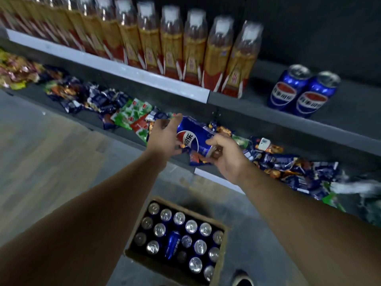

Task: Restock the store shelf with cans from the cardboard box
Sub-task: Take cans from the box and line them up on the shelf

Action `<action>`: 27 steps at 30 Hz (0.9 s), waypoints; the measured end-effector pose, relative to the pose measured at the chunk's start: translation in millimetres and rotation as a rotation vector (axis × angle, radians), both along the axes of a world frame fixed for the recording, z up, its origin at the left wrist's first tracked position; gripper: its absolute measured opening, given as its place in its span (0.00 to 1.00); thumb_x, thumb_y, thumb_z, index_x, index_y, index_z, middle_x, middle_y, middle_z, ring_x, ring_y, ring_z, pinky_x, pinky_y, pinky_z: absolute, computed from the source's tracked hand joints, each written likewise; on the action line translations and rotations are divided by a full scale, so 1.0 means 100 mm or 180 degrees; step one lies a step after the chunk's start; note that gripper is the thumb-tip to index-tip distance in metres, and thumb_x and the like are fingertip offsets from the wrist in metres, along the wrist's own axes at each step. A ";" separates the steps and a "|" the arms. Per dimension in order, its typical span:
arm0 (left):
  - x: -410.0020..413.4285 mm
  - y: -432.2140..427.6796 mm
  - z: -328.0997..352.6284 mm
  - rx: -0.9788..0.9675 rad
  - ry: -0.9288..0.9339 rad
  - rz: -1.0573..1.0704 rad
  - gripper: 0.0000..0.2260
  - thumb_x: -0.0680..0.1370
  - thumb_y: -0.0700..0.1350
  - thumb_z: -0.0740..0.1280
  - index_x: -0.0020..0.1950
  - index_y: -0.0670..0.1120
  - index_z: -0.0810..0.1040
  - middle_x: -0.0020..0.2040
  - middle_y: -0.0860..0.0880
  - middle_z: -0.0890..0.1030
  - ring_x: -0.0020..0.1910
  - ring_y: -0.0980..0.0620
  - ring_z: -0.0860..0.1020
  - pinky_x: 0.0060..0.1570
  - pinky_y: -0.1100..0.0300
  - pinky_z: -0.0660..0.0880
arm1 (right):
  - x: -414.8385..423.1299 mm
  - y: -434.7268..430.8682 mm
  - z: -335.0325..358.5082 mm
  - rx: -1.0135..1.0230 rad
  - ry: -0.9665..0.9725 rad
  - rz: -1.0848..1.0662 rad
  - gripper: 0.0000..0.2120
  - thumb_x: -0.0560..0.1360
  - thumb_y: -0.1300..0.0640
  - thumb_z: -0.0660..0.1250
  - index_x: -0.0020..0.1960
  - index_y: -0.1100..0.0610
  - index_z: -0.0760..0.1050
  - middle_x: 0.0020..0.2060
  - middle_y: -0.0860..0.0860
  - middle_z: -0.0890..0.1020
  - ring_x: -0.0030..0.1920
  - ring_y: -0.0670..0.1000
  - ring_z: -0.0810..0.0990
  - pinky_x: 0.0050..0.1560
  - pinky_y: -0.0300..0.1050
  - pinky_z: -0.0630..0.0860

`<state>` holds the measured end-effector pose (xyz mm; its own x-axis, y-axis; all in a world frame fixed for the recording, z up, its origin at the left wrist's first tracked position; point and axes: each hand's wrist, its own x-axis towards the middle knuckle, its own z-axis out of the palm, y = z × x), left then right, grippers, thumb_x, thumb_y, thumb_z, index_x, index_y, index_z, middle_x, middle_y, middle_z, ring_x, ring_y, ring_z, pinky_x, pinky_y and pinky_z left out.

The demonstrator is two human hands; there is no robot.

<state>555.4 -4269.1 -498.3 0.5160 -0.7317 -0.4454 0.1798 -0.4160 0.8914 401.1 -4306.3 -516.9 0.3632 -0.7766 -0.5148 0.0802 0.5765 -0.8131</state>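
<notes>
One can [193, 136] held mid-frame.
Ends gripped by left hand [165, 137] and right hand [228, 157]; box [224, 250] below filled with cans [191, 226].

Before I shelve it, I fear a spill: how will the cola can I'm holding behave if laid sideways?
The cola can, tilted between left hand and right hand, is a smooth cylinder, so it would probably roll on its side. Upright like the two shelved cans, it should stand steady. Its glossy wall may be slippery.

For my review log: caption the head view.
Left hand and right hand hold a blue can; cardboard box below, two cans shelved.
</notes>
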 end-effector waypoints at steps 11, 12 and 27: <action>-0.80 -0.59 1.25 -0.0523 -0.0167 -0.0515 0.21 0.73 0.47 0.76 0.61 0.45 0.72 0.55 0.43 0.78 0.50 0.43 0.83 0.42 0.50 0.84 | -1.06 -0.32 1.02 -0.0360 0.0053 0.0302 0.16 0.74 0.49 0.65 0.57 0.57 0.76 0.47 0.55 0.81 0.45 0.52 0.80 0.47 0.51 0.73; -0.92 -0.64 1.31 -0.0557 -0.0344 -0.0620 0.22 0.72 0.48 0.77 0.60 0.46 0.71 0.55 0.45 0.78 0.49 0.45 0.82 0.43 0.48 0.84 | -1.18 -0.38 1.07 -0.0602 0.0335 0.0334 0.21 0.70 0.46 0.69 0.59 0.55 0.75 0.51 0.53 0.82 0.49 0.53 0.81 0.50 0.52 0.75; -2.54 -1.30 1.50 -0.1142 -0.1369 -0.1462 0.27 0.75 0.67 0.66 0.65 0.51 0.69 0.54 0.54 0.78 0.52 0.53 0.79 0.56 0.48 0.79 | -2.61 -0.99 1.53 -0.1941 0.2358 -0.0408 0.25 0.68 0.49 0.78 0.59 0.51 0.70 0.53 0.48 0.80 0.53 0.49 0.79 0.50 0.42 0.74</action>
